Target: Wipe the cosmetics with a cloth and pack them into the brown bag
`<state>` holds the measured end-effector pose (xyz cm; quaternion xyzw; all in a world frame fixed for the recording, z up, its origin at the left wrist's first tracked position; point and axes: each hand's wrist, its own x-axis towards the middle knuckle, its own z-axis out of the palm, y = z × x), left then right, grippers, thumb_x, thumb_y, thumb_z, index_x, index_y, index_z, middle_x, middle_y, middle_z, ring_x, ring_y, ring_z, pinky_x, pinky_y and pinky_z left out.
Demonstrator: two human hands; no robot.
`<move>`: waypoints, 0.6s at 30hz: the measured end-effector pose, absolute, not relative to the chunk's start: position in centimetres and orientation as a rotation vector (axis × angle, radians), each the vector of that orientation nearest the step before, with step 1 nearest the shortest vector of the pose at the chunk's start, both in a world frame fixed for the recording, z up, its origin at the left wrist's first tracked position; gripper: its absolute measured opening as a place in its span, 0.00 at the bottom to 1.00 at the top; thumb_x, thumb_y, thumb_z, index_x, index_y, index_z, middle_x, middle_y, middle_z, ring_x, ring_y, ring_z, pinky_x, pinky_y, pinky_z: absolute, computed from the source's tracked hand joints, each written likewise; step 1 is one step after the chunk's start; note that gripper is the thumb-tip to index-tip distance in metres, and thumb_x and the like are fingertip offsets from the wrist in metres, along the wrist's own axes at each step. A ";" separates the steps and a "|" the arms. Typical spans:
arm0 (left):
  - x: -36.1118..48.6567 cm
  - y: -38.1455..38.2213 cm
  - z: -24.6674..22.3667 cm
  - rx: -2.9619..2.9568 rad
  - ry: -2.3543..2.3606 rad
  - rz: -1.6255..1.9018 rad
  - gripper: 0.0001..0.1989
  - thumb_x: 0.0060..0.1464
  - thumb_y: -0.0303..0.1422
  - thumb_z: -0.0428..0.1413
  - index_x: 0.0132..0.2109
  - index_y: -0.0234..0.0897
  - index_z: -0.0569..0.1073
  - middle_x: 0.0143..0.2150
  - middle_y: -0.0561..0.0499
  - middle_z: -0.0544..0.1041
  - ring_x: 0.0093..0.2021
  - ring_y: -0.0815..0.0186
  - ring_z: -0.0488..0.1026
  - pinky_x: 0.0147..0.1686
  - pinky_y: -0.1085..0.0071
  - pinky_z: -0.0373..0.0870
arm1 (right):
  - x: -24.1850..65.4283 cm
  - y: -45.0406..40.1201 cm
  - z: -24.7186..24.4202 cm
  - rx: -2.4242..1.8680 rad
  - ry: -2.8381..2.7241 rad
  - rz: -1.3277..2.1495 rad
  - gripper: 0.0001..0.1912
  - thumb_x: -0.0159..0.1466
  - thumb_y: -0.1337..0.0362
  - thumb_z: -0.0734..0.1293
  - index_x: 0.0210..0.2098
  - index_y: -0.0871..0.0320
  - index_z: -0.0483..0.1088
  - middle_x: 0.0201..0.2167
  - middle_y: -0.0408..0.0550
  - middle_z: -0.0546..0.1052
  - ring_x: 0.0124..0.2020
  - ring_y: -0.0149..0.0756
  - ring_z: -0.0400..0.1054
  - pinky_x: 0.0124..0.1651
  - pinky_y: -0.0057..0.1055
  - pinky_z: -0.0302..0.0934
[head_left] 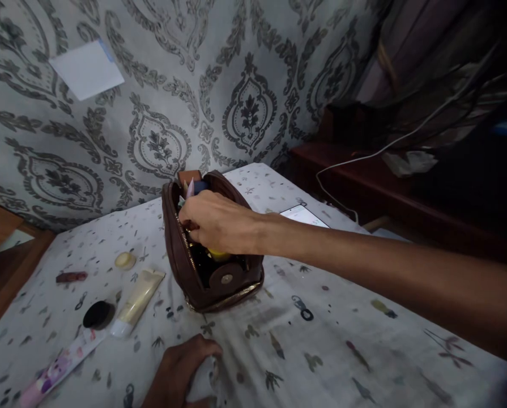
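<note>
A brown zippered cosmetic bag stands unzipped on the patterned sheet, a round metal snap on its near flap. My right hand reaches into its mouth from the right, fingers curled down and partly hidden; what they hold, if anything, I cannot make out. Past the knuckles, a pale pink pointed item and something dark blue show inside. Beneath the wrist lies a yellow item. Lower down, in front of the bag, my left hand rests on the sheet with thumb and fingers apart, holding nothing.
Left of the bag lie a cream tube, a black round lid, a pink floral tube, a small yellowish round pot and a reddish-brown stick. A lit phone sits behind my right forearm. A white cable hangs at right.
</note>
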<state>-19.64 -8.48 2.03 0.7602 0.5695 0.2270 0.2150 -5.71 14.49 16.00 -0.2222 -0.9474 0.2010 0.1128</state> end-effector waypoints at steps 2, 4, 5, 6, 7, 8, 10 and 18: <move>-19.7 -8.5 1.9 2.113 1.592 0.624 0.24 0.60 0.52 0.50 0.56 0.44 0.74 0.48 0.45 0.81 0.50 0.59 0.78 0.51 0.71 0.73 | -5.9 14.6 15.5 -0.574 -2.798 0.508 0.07 0.58 0.75 0.65 0.33 0.59 0.71 0.29 0.47 0.74 0.32 0.36 0.67 0.29 0.29 0.51; -19.6 -8.5 1.9 2.105 1.610 0.611 0.25 0.59 0.53 0.50 0.55 0.45 0.75 0.48 0.45 0.81 0.50 0.59 0.78 0.51 0.70 0.74 | -6.1 14.6 15.3 -0.556 -2.807 0.457 0.08 0.57 0.76 0.64 0.33 0.59 0.71 0.30 0.48 0.75 0.32 0.36 0.68 0.28 0.29 0.51; -19.6 -8.5 2.0 2.100 1.617 0.607 0.26 0.59 0.54 0.51 0.55 0.45 0.75 0.48 0.46 0.81 0.49 0.59 0.78 0.51 0.70 0.74 | -6.2 14.5 15.3 -0.552 -2.813 0.443 0.08 0.57 0.76 0.64 0.33 0.60 0.71 0.30 0.48 0.75 0.33 0.37 0.68 0.28 0.29 0.51; -19.6 -8.5 2.0 2.096 1.620 0.602 0.26 0.58 0.54 0.51 0.55 0.45 0.75 0.48 0.46 0.81 0.49 0.58 0.79 0.51 0.69 0.74 | -6.3 14.5 15.3 -0.547 -2.818 0.428 0.08 0.57 0.76 0.64 0.33 0.60 0.72 0.30 0.49 0.75 0.33 0.37 0.69 0.27 0.29 0.51; -19.5 -8.4 2.1 2.099 1.619 0.604 0.26 0.58 0.55 0.51 0.54 0.45 0.75 0.47 0.46 0.81 0.48 0.58 0.79 0.51 0.69 0.74 | -6.4 14.4 15.3 -0.542 -2.821 0.414 0.09 0.56 0.76 0.64 0.33 0.60 0.72 0.30 0.49 0.75 0.34 0.38 0.69 0.27 0.29 0.50; -19.5 -8.4 2.1 2.103 1.618 0.609 0.26 0.58 0.55 0.51 0.54 0.45 0.76 0.47 0.46 0.81 0.48 0.58 0.79 0.50 0.69 0.75 | -6.5 14.4 15.3 -0.542 -2.819 0.404 0.10 0.56 0.77 0.64 0.34 0.60 0.72 0.31 0.49 0.76 0.35 0.39 0.70 0.27 0.29 0.50; -19.5 -8.3 2.2 2.115 1.618 0.624 0.26 0.58 0.55 0.51 0.54 0.46 0.76 0.47 0.45 0.81 0.48 0.58 0.79 0.50 0.69 0.75 | -6.6 14.6 15.3 -0.540 -2.814 0.402 0.12 0.55 0.77 0.64 0.36 0.59 0.72 0.32 0.49 0.76 0.35 0.39 0.70 0.28 0.29 0.51; -19.3 -8.4 1.5 2.125 1.649 0.718 0.25 0.59 0.54 0.49 0.52 0.46 0.77 0.45 0.46 0.82 0.47 0.59 0.79 0.48 0.71 0.75 | -4.6 14.7 16.7 -0.590 -2.689 0.507 0.06 0.58 0.73 0.66 0.34 0.59 0.73 0.25 0.43 0.72 0.27 0.31 0.64 0.28 0.27 0.50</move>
